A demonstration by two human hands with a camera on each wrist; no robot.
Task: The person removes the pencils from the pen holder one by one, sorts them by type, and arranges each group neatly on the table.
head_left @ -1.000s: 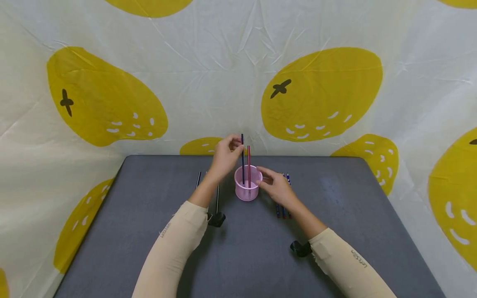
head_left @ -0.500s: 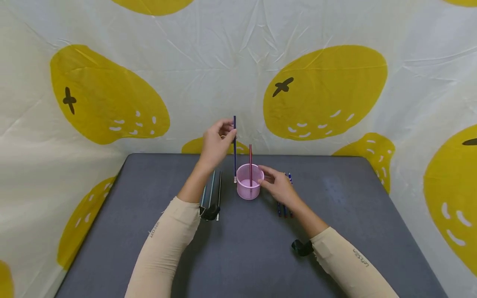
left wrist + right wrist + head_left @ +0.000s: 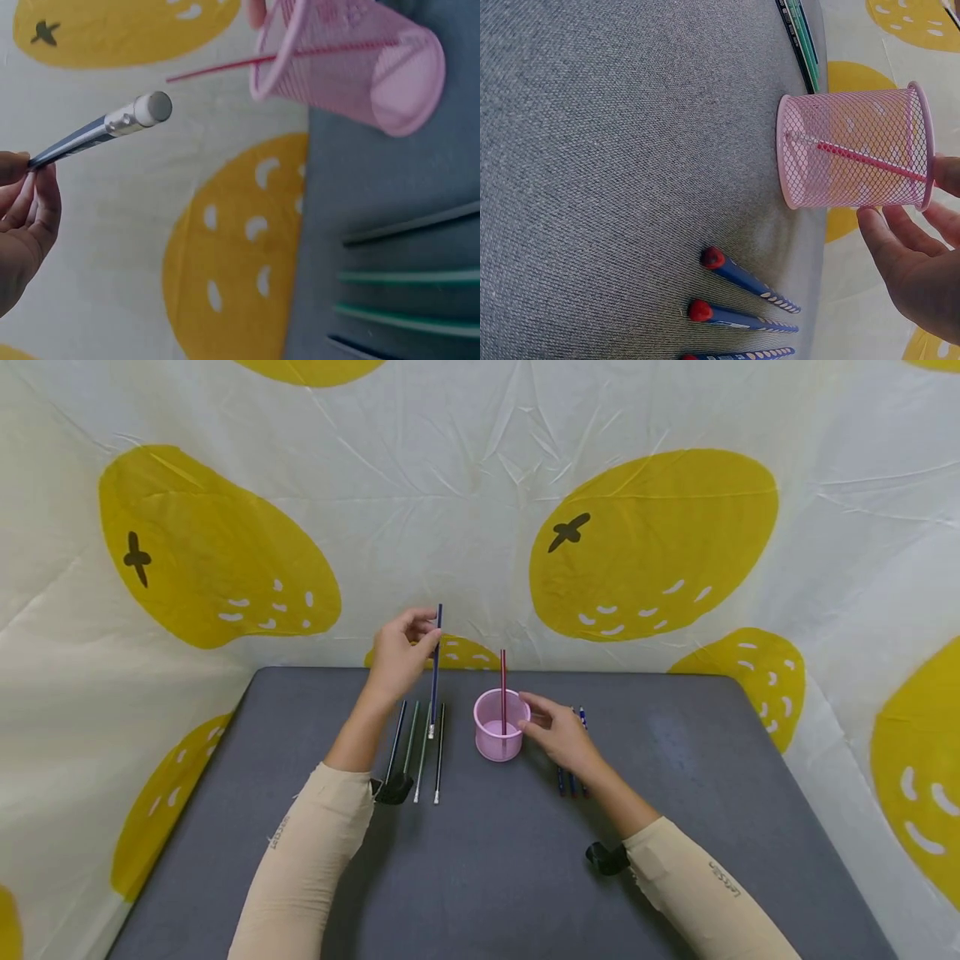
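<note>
Pinching a dark blue pencil (image 3: 435, 668) near its top, my left hand (image 3: 397, 653) holds it upright, eraser end down, just left of the pink mesh cup (image 3: 499, 725) and above a row of dark and green pencils (image 3: 417, 750) lying on the grey table (image 3: 495, 877). My right hand (image 3: 557, 733) touches the cup's right rim with relaxed fingers. A red pencil (image 3: 503, 687) stands inside the cup. Three blue pencils (image 3: 742, 304) lie just right of it
</note>
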